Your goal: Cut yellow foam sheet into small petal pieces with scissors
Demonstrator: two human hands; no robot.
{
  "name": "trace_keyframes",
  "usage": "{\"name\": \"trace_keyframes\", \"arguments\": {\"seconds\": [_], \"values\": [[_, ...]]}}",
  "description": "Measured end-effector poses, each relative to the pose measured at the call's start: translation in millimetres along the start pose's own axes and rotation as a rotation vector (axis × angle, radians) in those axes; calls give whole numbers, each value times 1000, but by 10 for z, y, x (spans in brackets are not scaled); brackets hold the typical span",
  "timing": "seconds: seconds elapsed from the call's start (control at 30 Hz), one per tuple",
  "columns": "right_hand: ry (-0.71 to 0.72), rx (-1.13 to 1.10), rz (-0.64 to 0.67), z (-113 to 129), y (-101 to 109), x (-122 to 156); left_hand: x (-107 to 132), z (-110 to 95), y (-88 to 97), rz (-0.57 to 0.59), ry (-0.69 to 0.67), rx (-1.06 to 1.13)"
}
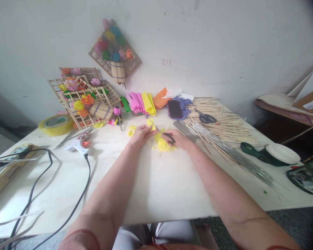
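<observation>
My left hand (141, 135) pinches a small piece of yellow paper (151, 124) above the white table. In my right hand (179, 139) is a pair of scissors (169, 138) with dark handles, its blades pointing up and left at the yellow paper. Whether the blades touch the paper is hard to make out. Below the scissors lies a heap of yellow paper scraps (163, 145). Cut yellow pieces (131, 130) rest just left of my left hand.
Behind my hands lie folded pink paper (136, 103), yellow paper (148, 103) and a phone (175, 109). Bamboo sticks (224, 130), metal wires (232, 156) and other scissors (207, 118) are on the right. A glue gun (79, 144), corded, and a tape roll (56, 124) are left.
</observation>
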State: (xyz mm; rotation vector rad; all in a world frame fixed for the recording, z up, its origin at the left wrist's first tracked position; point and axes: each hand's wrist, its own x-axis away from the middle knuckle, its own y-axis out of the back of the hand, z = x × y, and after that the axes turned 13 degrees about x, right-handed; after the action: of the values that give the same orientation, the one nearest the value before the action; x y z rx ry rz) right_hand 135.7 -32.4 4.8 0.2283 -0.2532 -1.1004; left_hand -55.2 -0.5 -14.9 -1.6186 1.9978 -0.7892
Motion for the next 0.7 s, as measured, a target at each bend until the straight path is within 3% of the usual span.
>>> {"name": "trace_keyframes", "arguments": {"seconds": [0.7], "values": [[30, 62, -60, 29, -17, 4, 15, -23, -20, -11, 4, 73]]}}
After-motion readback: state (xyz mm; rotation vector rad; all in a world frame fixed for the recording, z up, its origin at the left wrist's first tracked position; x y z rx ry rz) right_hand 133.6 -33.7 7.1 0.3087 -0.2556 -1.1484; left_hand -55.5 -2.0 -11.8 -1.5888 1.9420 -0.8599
